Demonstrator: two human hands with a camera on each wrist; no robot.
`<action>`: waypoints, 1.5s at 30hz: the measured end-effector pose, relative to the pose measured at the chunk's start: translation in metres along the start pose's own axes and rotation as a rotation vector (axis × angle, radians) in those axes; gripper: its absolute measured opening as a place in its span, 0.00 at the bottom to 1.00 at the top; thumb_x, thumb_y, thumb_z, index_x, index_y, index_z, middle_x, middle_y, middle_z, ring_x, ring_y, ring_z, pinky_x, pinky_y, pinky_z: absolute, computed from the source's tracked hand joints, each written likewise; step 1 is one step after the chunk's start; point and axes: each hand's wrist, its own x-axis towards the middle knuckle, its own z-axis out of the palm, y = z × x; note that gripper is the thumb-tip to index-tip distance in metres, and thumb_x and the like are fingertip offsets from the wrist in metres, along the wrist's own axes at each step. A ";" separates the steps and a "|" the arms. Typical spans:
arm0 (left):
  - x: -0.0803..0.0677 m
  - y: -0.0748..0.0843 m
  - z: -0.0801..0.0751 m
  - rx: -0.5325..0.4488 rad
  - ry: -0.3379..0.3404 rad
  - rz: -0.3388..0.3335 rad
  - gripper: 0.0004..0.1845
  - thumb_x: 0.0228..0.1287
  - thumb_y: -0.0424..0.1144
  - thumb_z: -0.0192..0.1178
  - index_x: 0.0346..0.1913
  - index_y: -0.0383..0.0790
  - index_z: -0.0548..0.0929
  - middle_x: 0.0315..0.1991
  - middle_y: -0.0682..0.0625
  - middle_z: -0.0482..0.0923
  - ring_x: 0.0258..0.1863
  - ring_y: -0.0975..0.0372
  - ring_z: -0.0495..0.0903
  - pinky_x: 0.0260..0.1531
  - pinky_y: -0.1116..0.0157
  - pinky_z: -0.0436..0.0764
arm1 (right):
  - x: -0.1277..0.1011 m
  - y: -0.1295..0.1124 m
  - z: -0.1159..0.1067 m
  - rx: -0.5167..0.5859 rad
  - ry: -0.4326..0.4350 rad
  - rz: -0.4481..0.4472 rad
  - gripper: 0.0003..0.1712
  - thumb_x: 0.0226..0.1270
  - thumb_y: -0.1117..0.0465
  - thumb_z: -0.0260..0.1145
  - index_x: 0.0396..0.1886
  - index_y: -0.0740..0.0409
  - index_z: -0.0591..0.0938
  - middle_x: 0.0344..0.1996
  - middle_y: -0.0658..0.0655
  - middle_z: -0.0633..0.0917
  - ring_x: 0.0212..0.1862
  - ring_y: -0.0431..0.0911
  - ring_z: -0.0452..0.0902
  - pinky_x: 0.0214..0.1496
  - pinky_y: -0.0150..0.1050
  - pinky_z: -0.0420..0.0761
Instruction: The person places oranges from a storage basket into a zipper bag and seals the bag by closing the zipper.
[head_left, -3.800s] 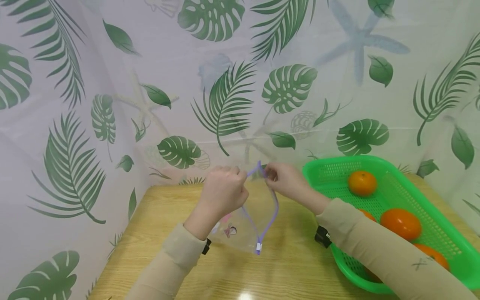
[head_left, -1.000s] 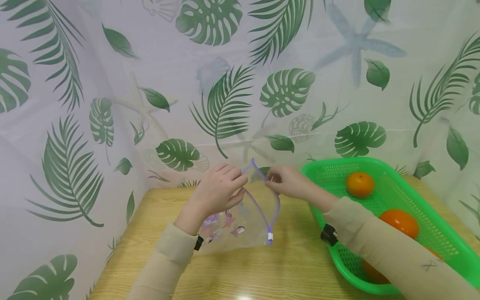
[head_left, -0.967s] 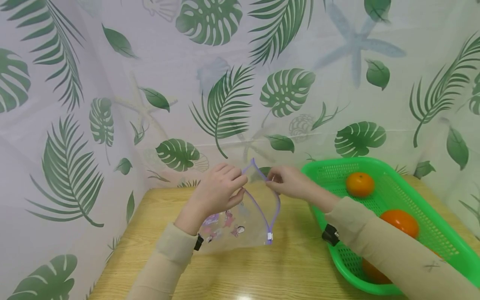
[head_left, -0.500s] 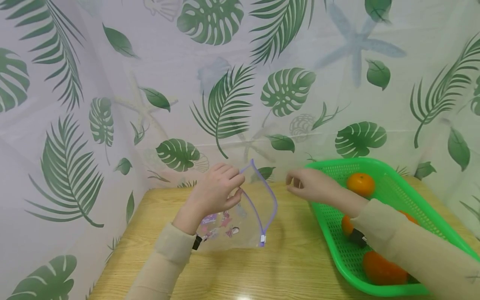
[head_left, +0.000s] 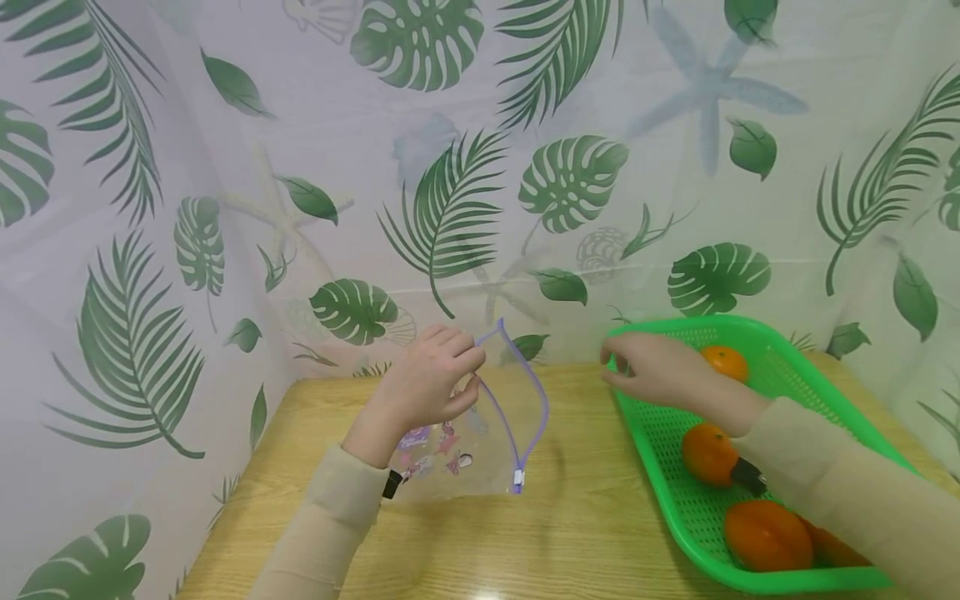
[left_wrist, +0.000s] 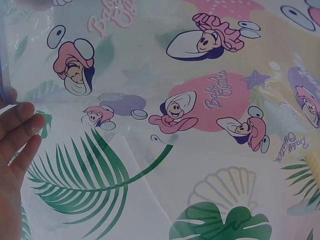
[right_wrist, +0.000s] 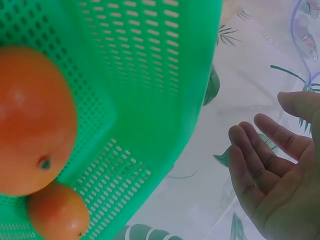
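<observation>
My left hand pinches the rim of a clear zip bag and holds it above the table. The bag's purple-edged mouth gapes toward the right, with a white slider at its lower corner. Pink and purple cartoon prints cover the bag in the left wrist view. My right hand is over the left rim of a green basket, holding nothing. In the right wrist view its fingers are loosely bent. Inside the basket lie several oranges, among them one at the near end and one below my right wrist.
Another orange sits at the basket's far end, partly behind my right hand. The wooden table runs back to a leaf-printed sheet, which also stands on the left. A black wrist strap piece hangs under my right sleeve.
My right hand has let go of the bag's rim and moved right to over the basket. My left hand still holds the bag, which has shifted slightly left with its mouth still apart.
</observation>
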 end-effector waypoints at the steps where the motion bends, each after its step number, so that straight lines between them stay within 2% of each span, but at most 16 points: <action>1: 0.000 0.000 0.000 -0.003 -0.002 -0.002 0.05 0.61 0.35 0.66 0.34 0.44 0.78 0.30 0.53 0.74 0.33 0.59 0.75 0.50 0.59 0.81 | -0.001 0.002 0.000 -0.006 0.003 -0.005 0.14 0.73 0.53 0.70 0.48 0.58 0.85 0.34 0.51 0.86 0.34 0.43 0.81 0.35 0.43 0.83; 7: 0.000 -0.001 -0.001 -0.006 -0.013 -0.013 0.05 0.62 0.35 0.65 0.34 0.44 0.78 0.29 0.53 0.74 0.33 0.59 0.74 0.49 0.59 0.80 | -0.004 0.014 -0.003 -0.034 0.018 -0.030 0.13 0.72 0.55 0.71 0.47 0.59 0.84 0.34 0.52 0.86 0.34 0.43 0.81 0.33 0.43 0.82; 10: 0.001 -0.002 -0.001 -0.002 -0.011 -0.014 0.05 0.62 0.35 0.66 0.34 0.44 0.78 0.29 0.54 0.74 0.32 0.60 0.74 0.47 0.60 0.80 | -0.007 0.020 -0.004 -0.055 0.031 -0.032 0.13 0.71 0.56 0.71 0.47 0.59 0.84 0.38 0.54 0.88 0.37 0.46 0.84 0.35 0.46 0.85; 14: 0.004 -0.001 0.001 -0.005 -0.006 -0.015 0.05 0.63 0.35 0.66 0.34 0.44 0.78 0.29 0.54 0.75 0.31 0.60 0.74 0.46 0.60 0.80 | -0.011 0.030 -0.003 -0.116 0.054 -0.030 0.13 0.69 0.56 0.72 0.47 0.58 0.84 0.42 0.56 0.89 0.38 0.51 0.87 0.37 0.49 0.87; 19: 0.006 -0.001 0.003 -0.011 -0.013 -0.025 0.05 0.63 0.35 0.65 0.34 0.43 0.78 0.29 0.54 0.75 0.31 0.60 0.73 0.45 0.60 0.79 | -0.017 0.044 -0.003 -0.211 0.052 -0.035 0.16 0.67 0.57 0.73 0.49 0.61 0.84 0.42 0.59 0.87 0.36 0.53 0.86 0.32 0.50 0.86; 23: 0.006 -0.001 0.003 0.001 -0.017 -0.028 0.05 0.63 0.36 0.65 0.33 0.44 0.78 0.29 0.54 0.75 0.31 0.60 0.73 0.44 0.61 0.79 | -0.019 0.054 -0.003 -0.247 0.040 -0.027 0.18 0.66 0.58 0.73 0.51 0.63 0.84 0.42 0.61 0.87 0.38 0.54 0.86 0.36 0.52 0.88; 29: 0.008 -0.002 0.004 0.017 -0.012 -0.031 0.06 0.63 0.36 0.65 0.33 0.44 0.78 0.28 0.54 0.75 0.30 0.60 0.73 0.44 0.62 0.80 | -0.022 0.070 -0.008 -0.264 0.042 -0.013 0.19 0.66 0.59 0.73 0.52 0.66 0.83 0.42 0.63 0.87 0.40 0.56 0.86 0.40 0.54 0.88; 41: 0.008 0.000 0.006 0.031 -0.048 -0.046 0.05 0.62 0.37 0.64 0.34 0.45 0.78 0.29 0.55 0.75 0.32 0.61 0.76 0.48 0.61 0.82 | -0.030 0.096 -0.004 -0.263 0.023 0.032 0.19 0.65 0.60 0.72 0.50 0.68 0.82 0.36 0.60 0.84 0.34 0.48 0.80 0.33 0.48 0.85; 45: 0.007 0.000 0.007 0.035 -0.045 -0.044 0.04 0.61 0.37 0.64 0.33 0.46 0.78 0.29 0.55 0.77 0.33 0.60 0.79 0.49 0.61 0.83 | -0.033 0.105 -0.002 -0.250 0.034 0.039 0.18 0.65 0.61 0.70 0.49 0.68 0.82 0.36 0.61 0.84 0.34 0.49 0.80 0.34 0.49 0.84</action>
